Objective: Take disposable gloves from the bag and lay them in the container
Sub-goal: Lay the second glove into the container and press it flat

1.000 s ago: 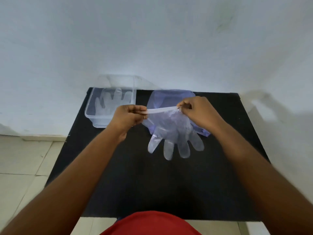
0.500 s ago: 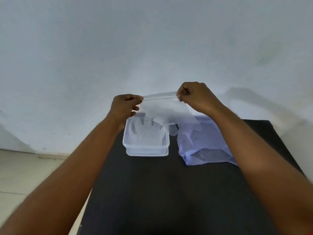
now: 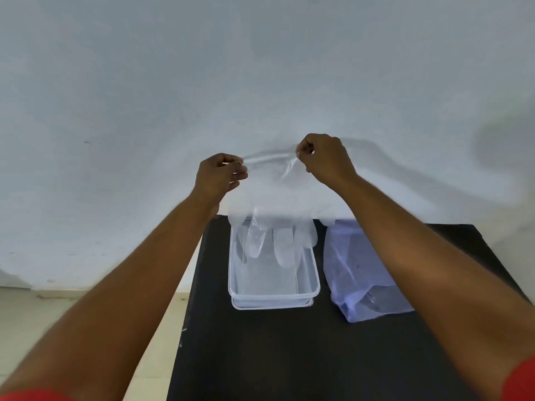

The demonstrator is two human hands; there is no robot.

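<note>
No writing, label, brand, number or sign can be read anywhere: none on the clear rectangular plastic container [image 3: 274, 295], none on the translucent bluish plastic bag [image 3: 351, 273].

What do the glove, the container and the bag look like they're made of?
Glove: thin clear plastic film, probably polyethylene; the wall shows through it and it hangs limp.
Container: stiffer clear plastic, glossy, with a moulded rim.
Bag: soft, wrinkled plastic film, bluish-tinted and translucent.
</note>
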